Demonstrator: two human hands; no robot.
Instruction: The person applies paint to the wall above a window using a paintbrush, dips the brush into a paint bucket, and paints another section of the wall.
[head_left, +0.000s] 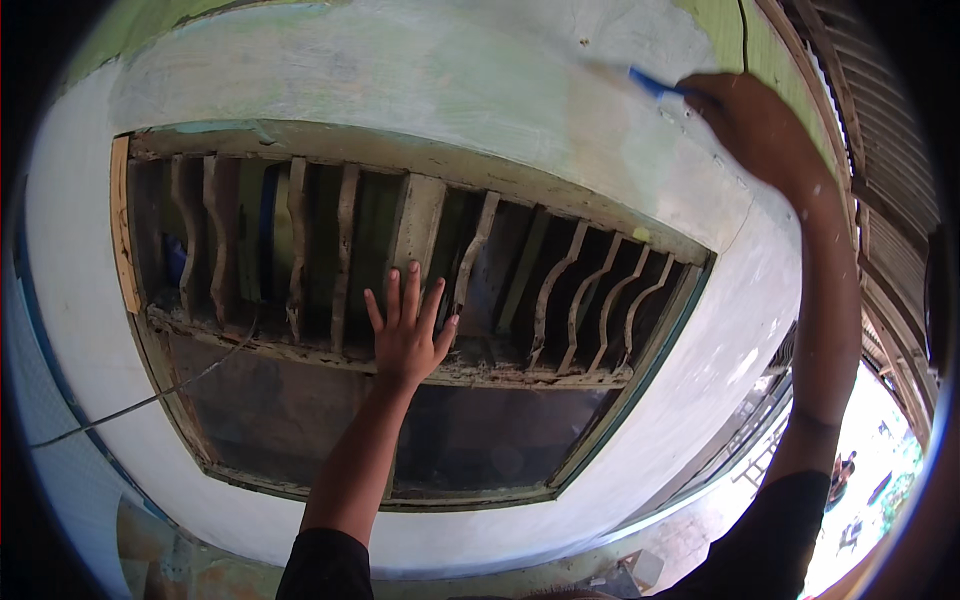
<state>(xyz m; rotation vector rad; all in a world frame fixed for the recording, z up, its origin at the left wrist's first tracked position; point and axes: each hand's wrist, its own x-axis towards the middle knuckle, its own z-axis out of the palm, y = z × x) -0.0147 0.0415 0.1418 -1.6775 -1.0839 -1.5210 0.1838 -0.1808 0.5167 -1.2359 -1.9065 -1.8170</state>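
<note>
My left hand (409, 330) is spread, palm towards the wooden window frame, at the foot of its broad centre post (417, 217). It seems to lean there, though the contact itself is hidden. High on the right, my right hand (750, 127) grips a blue-handled tool (646, 81), which looks like a paintbrush. Motion blurs its head, so I cannot tell whether it touches the wall. Around it, the wall (465, 90) above the window shows patchy whitish paint over green.
Wavy wooden slats (298, 240) fill the vent opening, above dark glass panes (502, 435). A thin cable (165, 391) runs out at the left. Corrugated roofing on wooden beams (862, 112) slopes along the right. A person (841, 480) is far off at lower right.
</note>
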